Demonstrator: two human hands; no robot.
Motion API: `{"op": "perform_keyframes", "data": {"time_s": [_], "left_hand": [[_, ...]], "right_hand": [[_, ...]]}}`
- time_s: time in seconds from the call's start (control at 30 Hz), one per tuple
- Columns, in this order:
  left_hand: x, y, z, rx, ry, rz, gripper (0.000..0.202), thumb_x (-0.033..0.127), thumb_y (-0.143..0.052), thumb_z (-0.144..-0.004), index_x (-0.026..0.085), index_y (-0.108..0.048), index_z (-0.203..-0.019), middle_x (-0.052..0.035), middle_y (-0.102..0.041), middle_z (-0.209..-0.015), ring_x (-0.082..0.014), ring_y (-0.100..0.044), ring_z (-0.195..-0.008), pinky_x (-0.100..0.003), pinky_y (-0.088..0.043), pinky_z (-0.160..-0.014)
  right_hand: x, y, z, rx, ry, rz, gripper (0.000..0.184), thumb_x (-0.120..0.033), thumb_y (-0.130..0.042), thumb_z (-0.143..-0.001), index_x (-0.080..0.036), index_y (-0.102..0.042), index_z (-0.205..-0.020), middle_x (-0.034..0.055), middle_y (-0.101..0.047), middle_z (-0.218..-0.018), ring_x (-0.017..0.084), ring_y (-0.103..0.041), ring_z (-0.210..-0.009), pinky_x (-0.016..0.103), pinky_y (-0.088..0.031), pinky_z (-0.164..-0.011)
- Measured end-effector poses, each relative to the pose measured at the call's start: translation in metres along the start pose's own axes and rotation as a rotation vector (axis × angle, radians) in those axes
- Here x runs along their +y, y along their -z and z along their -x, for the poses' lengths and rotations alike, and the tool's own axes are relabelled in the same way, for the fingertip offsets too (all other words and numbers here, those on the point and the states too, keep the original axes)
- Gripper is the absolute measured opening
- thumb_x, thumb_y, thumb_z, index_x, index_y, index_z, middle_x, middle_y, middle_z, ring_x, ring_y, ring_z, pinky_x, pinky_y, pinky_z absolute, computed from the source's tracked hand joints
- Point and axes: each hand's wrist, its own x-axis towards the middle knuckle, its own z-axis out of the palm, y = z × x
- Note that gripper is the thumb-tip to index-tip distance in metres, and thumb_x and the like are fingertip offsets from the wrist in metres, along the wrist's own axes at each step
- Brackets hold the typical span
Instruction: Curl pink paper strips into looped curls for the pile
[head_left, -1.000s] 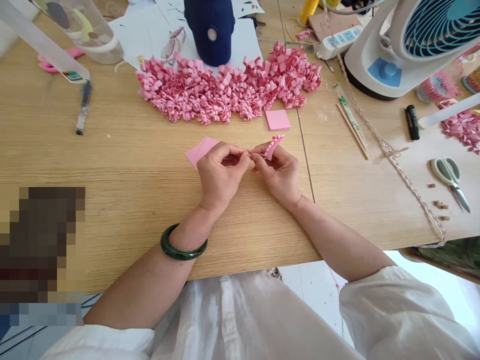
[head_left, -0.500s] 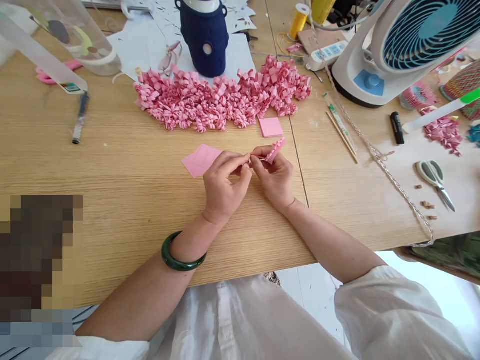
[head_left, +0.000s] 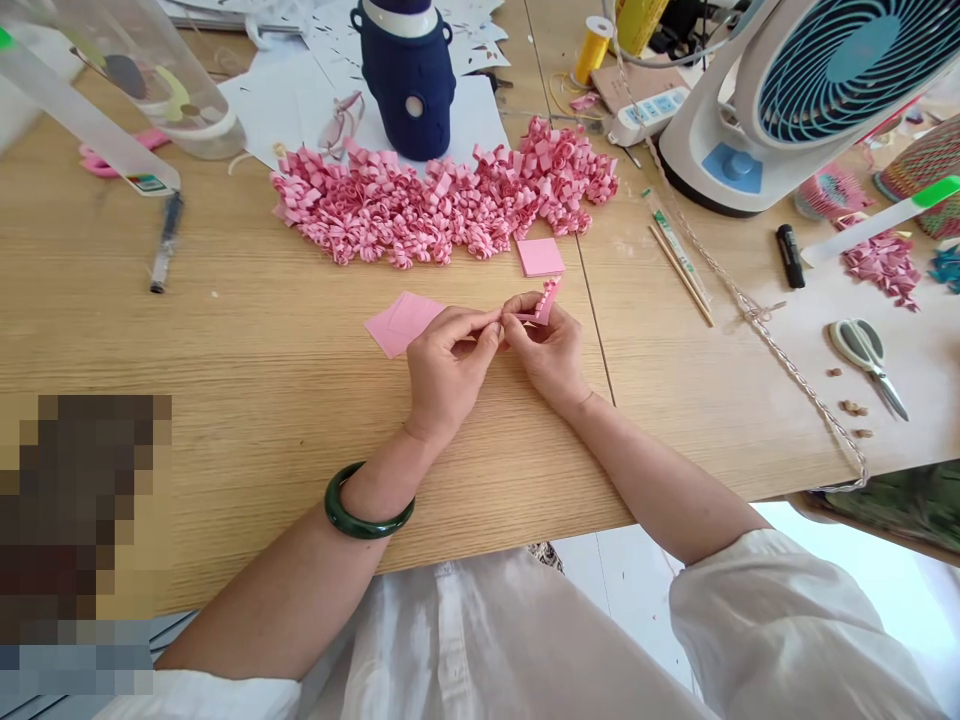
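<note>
Paper strip sits between the thumb and fingers of the right hand, the nearer one, its length running rightward and then bending up and away; the left hand pinches its left end. Just beyond the left hand lies loose paper; beyond the right, a paper stack.

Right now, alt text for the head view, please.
Two hands meet above a wooden table, pinching a frilled pink strip. Nearby lie pink sheets, a square pink stack and a long heap of pink curls, with a fan and scissors to the right.
</note>
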Motion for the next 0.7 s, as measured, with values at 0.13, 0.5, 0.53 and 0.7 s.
{"op": "perform_keyframes", "data": {"time_s": [0.13, 0.5, 0.53, 0.7], "left_hand": [[0.002, 0.0, 0.0, 0.01, -0.024, -0.036, 0.011, 0.018, -0.072, -0.088, 0.018, -0.081, -0.093, -0.0037, -0.077, -0.091, -0.0124, -0.071, -0.082, -0.019, -0.06, -0.071], [-0.006, 0.01, -0.012, -0.049, 0.215, 0.102, 0.006, 0.024, -0.077, -0.082, 0.019, -0.08, -0.08, -0.0002, -0.076, -0.078, -0.0108, -0.068, -0.067, -0.02, -0.056, -0.065], [-0.008, 0.011, -0.014, -0.058, 0.242, 0.119, 0.007, 0.025, -0.078, -0.081, 0.019, -0.08, -0.079, -0.0001, -0.076, -0.076, -0.0107, -0.068, -0.065, -0.02, -0.055, -0.064], [-0.013, 0.016, -0.02, -0.1, 0.295, 0.166, 0.01, 0.029, -0.081, -0.077, 0.019, -0.08, -0.078, 0.0008, -0.074, -0.072, -0.0112, -0.066, -0.062, -0.023, -0.055, -0.063]], "right_hand": [[0.0, 0.0, 0.0, 0.01, 0.0, 0.03, 0.011, -0.024, -0.07, -0.083, -0.019, -0.06, -0.082, -0.0031, -0.062, -0.077, 0.007, -0.06, -0.064, 0.021, -0.055, -0.059], [0.0, 0.002, -0.004, -0.089, -0.133, -0.096, 0.038, -0.047, -0.085, -0.075, -0.019, -0.061, -0.083, -0.0035, -0.062, -0.079, 0.006, -0.058, -0.059, 0.022, -0.057, -0.055], [0.0, 0.002, -0.005, -0.1, -0.15, -0.113, 0.04, -0.049, -0.087, -0.073, -0.019, -0.062, -0.083, -0.0036, -0.062, -0.078, 0.006, -0.058, -0.059, 0.022, -0.057, -0.055], [-0.001, 0.004, -0.006, -0.114, -0.217, -0.173, 0.042, -0.049, -0.09, -0.069, -0.018, -0.065, -0.081, -0.0042, -0.061, -0.075, 0.006, -0.055, -0.057, 0.023, -0.058, -0.056]]}}
